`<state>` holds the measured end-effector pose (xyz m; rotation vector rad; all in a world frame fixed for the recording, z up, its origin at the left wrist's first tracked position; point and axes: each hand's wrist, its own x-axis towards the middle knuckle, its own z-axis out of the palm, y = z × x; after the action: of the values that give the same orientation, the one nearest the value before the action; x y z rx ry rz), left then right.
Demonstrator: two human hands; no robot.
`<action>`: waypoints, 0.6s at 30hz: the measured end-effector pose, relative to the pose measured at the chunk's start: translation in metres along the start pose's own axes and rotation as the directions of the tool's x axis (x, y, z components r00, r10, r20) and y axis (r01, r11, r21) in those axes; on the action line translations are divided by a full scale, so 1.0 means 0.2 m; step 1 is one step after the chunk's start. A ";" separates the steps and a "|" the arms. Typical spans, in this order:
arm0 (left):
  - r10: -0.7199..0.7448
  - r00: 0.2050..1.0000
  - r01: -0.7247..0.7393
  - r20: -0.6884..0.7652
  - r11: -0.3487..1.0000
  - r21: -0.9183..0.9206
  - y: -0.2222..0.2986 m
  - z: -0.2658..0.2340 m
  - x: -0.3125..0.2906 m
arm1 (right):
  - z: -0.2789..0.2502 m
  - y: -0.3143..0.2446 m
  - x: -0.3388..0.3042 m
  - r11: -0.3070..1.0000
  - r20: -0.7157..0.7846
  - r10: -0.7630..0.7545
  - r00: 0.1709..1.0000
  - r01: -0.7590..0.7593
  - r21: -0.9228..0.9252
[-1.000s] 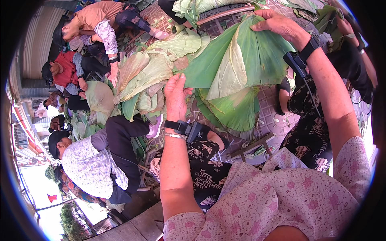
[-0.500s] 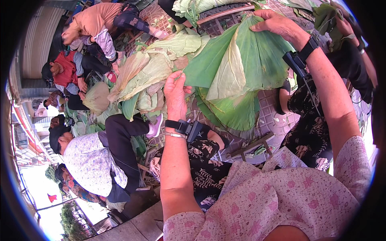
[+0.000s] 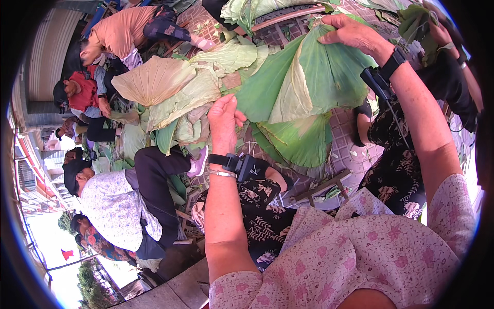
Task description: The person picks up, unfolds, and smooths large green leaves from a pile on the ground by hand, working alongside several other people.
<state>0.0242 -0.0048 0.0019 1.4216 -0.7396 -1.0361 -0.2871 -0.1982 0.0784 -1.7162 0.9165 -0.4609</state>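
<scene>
In front of me hangs a large folded lotus leaf (image 3: pixel 339 77), green with a pale underside flap folded over its middle. My right hand (image 3: pixel 355 37) grips its gathered top between thumb and fingers. Close at the leaf's left edge, my left hand (image 3: pixel 224 121) is closed, its thumb and forefinger pinched on the rim. Below the held leaf, another green lotus leaf (image 3: pixel 298 144) fans out over the brick floor; how it is supported is hidden. To the left lies a heap of pale, dried lotus leaves (image 3: pixel 185 105).
A wooden frame (image 3: pixel 321 188) stands on the floor near my knees. Another wooden piece (image 3: pixel 288 19) lies under leaves at the top. Several co-workers sit at left, one in an orange top (image 3: pixel 121 31), one in a white patterned shirt (image 3: pixel 116 206). At far right another person's hand (image 3: pixel 441 36) holds leaves.
My left hand has shifted slightly left, and the held leaf's left edge hangs more curved. At upper left, a tan leaf now lies spread on the heap, and the orange-topped co-worker's arm has drawn back.
</scene>
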 end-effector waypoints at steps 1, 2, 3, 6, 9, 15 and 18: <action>-0.009 1.000 0.009 -0.008 1.000 -0.011 0.00 0.00 0.00 | 0.00 0.00 0.00 1.000 -0.003 -0.012 1.000 0.012 -0.007; -0.009 1.000 0.009 -0.009 1.000 -0.011 0.00 0.01 0.00 | 0.01 0.00 0.00 1.000 -0.002 -0.011 1.000 0.011 -0.007; -0.012 1.000 0.011 -0.018 0.998 -0.060 0.00 0.02 -0.01 | 0.01 0.00 0.00 1.000 -0.002 -0.009 1.000 0.009 -0.011; -0.011 1.000 0.009 -0.017 0.995 -0.101 -0.01 0.01 0.00 | 0.02 -0.03 -0.02 1.000 -0.003 -0.008 1.000 0.008 -0.016; -0.015 1.000 0.013 -0.025 0.995 -0.100 -0.01 0.01 0.00 | 0.02 -0.02 -0.01 1.000 -0.004 -0.003 1.000 0.003 -0.018; -0.048 0.993 0.041 -0.103 0.997 -0.073 -0.01 0.01 0.01 | 0.02 0.01 0.01 1.000 0.019 -0.005 1.000 0.004 0.027; 0.001 0.992 0.002 -0.124 1.000 0.029 -0.02 0.00 0.00 | 0.03 -0.01 0.00 0.998 0.044 -0.031 0.999 0.029 0.049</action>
<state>0.0236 -0.0042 -0.0010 1.4965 -0.6662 -0.9321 -0.2824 -0.1932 0.0771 -1.6913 0.8421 -0.4590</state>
